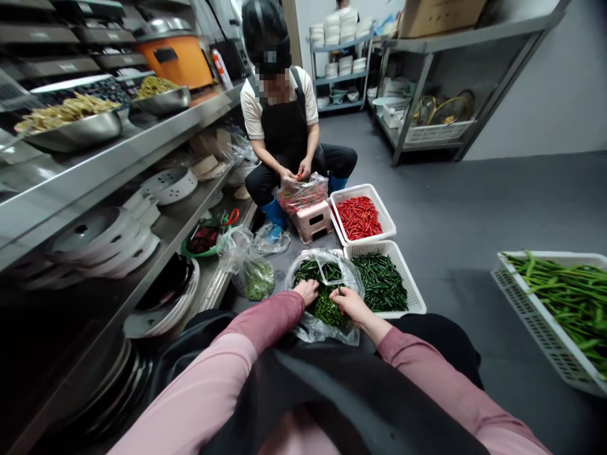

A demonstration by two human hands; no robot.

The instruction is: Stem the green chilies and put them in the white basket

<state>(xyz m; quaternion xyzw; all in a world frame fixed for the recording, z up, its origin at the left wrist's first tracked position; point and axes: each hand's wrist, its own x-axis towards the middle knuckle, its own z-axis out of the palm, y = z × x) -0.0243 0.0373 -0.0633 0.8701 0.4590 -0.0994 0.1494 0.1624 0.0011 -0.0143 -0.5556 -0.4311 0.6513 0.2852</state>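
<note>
Between my knees an opened clear plastic bag [348, 333] holds dark green chilies [317, 270] and a heap of thin bright green stems [329, 309]. My left hand [307, 291] is at the bag's left side, fingers curled together by the chilies; what they hold is too small to make out. On the right, my right hand [351, 306] pinches a green chili [339, 291] with thumb and finger above the stems. Beyond it stands a white basket [416, 297] of dark green chilies [382, 281].
A co-worker [284, 120] sits opposite, both hands at a bag of red chilies [303, 193] on a stool [313, 221]. Red chilies [359, 218] fill another basket. A tied bag [258, 281] lies left, near metal shelving [118, 170]. Long green vegetables [569, 297] fill a crate at right.
</note>
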